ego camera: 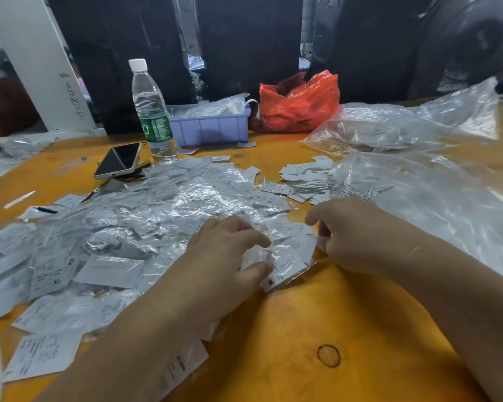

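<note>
- Light: bright, even, from overhead. Orange table [317, 314] well lit, with a soft sheen on its near part.
- Shadows: short and soft-edged under left hand [230, 256] and right hand [349, 236].
- Glare: white glints on clear packet [288, 256], heap of bagged labels [157, 216] and large bags [418, 204]. Phone [119, 159] screen mirrors light.
- Background: dark, underexposed, little detail.
- Optics: wide-angle bending at edges, so the white post [41, 68] leans. Corners soft, small print unreadable.

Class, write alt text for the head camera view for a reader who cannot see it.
The left hand and right hand pinch a small clear packet of white labels over an orange table. A heap of similar packets, some marked XS or XL, spreads left; behind are a water bottle, a phone, a lilac bin and a red plastic bag.
</note>
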Demonstrator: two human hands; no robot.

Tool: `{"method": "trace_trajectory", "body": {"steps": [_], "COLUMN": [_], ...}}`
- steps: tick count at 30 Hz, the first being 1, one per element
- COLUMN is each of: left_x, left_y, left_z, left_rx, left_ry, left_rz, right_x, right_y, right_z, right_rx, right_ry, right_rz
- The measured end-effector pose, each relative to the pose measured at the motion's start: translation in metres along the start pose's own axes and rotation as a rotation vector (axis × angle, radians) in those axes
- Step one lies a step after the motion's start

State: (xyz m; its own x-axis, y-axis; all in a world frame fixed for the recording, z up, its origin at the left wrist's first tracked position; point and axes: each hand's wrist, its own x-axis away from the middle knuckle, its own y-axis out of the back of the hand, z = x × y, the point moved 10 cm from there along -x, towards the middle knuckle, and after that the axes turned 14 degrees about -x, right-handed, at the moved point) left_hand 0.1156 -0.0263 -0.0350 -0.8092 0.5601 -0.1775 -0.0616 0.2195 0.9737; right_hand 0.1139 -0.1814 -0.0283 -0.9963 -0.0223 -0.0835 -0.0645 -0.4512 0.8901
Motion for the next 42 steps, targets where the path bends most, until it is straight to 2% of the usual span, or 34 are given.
{"method": "trace_trajectory", "body": {"steps": [2,5,8,11,13,16,20,25,29,31,36,39,42], "left_x": [0.000,0.001,0.002,0.000,-0.002,-0.002,0.000,0.005,0.005,0.004,0.005,-0.002,-0.012], "left_y": [0.004,0.011,0.010,0.004,0.004,0.010,0.012,0.022,0.038,0.046,0.054,0.048,0.047], "left_z": [0.001,0.000,-0.006,-0.008,-0.006,-0.005,-0.009,-0.026,-0.031,-0.034,-0.057,-0.073,-0.094], "left_rx": [0.063,0.127,0.163,0.104,0.118,0.344,0.672,0.646,0.480,0.395,0.258,0.204,0.187], "left_ry": [0.013,0.007,-0.023,-0.030,-0.015,0.019,0.049,-0.027,-0.063,-0.056,-0.085,-0.055,-0.032], "left_rz": [-0.030,-0.090,-0.069,-0.030,-0.033,-0.056,-0.058,-0.084,-0.192,-0.240,-0.251,-0.169,-0.154], "right_x": [0.000,0.004,0.015,0.025,0.027,0.034,0.049,0.062,0.070,0.075,0.106,0.108,0.103], "right_y": [0.004,0.030,0.053,0.065,0.065,0.050,0.035,0.033,0.034,0.036,0.074,0.076,0.065], "right_z": [0.006,0.021,0.035,0.039,0.032,0.033,0.036,0.039,0.029,0.020,0.012,-0.001,-0.036], "right_rx": [-0.031,-0.133,-0.222,-0.339,-0.560,-0.886,-1.052,-1.066,-1.068,-1.003,-0.342,0.057,0.178], "right_ry": [0.052,0.176,0.279,0.303,0.253,0.232,0.248,0.287,0.247,0.228,0.272,0.115,-0.141], "right_rz": [-0.049,-0.243,-0.401,-0.457,-0.408,-0.242,-0.174,-0.146,-0.166,-0.188,-0.526,-0.472,-0.292]}}
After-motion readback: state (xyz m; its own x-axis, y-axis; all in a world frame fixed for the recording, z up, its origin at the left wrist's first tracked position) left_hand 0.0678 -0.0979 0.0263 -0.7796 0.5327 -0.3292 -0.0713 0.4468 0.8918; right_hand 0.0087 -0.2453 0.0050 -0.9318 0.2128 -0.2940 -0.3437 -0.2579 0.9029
